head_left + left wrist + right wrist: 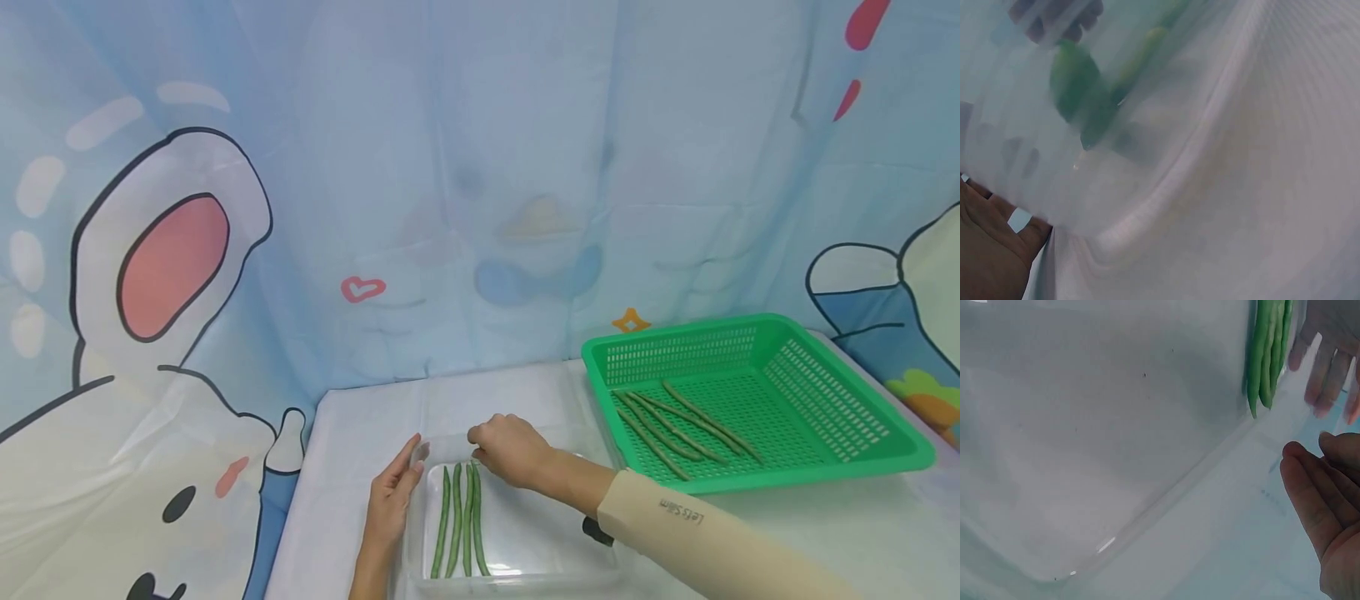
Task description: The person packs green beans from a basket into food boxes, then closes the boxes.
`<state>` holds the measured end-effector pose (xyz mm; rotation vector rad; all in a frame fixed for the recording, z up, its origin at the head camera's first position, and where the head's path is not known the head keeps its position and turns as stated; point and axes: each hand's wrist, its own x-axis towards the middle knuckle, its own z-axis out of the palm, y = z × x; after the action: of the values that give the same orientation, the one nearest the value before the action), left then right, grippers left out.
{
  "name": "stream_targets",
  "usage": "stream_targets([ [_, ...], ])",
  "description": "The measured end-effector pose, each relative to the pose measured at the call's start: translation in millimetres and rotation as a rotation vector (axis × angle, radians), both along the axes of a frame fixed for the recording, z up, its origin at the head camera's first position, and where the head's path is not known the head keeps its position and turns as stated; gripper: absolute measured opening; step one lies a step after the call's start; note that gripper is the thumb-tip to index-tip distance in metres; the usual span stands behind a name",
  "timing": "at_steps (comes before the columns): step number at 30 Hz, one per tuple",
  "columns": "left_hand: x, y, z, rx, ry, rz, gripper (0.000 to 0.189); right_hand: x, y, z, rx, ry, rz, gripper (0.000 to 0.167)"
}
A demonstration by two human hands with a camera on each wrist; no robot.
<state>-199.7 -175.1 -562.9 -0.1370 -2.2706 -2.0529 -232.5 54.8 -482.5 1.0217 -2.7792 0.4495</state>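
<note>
A clear plastic box (540,533) stands on the white-covered table. Inside, along its left side, several green beans (456,521) lie lengthwise side by side. My left hand (390,492) rests against the outside of the box's left wall, its fingers extended; the right wrist view shows those fingers through the plastic. Above the far ends of the beans is my right hand (510,448). Its bent fingers and thumb (1338,447) are near each other, with nothing visible between them. The left wrist view shows the bean ends (1079,87) blurred through the box wall.
A green perforated basket (825,400) stands to the right of the box, with several more beans (675,425) lying in its left part. A small black object (596,531) is partly hidden by my right forearm. A printed curtain (480,167) hangs behind the table.
</note>
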Motion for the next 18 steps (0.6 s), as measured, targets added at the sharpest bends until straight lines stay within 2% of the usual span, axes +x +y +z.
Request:
stream_targets([
  [8,0.3,0.4,-0.2,-0.019,-0.013,0.02,0.048,-1.1,5.1,5.9,-0.09,-0.03,0.007,0.006],
  [18,0.7,0.9,2.4,-0.017,-0.014,0.01,0.048,-4.4,14.4,20.1,-0.192,0.061,-0.008,0.007],
])
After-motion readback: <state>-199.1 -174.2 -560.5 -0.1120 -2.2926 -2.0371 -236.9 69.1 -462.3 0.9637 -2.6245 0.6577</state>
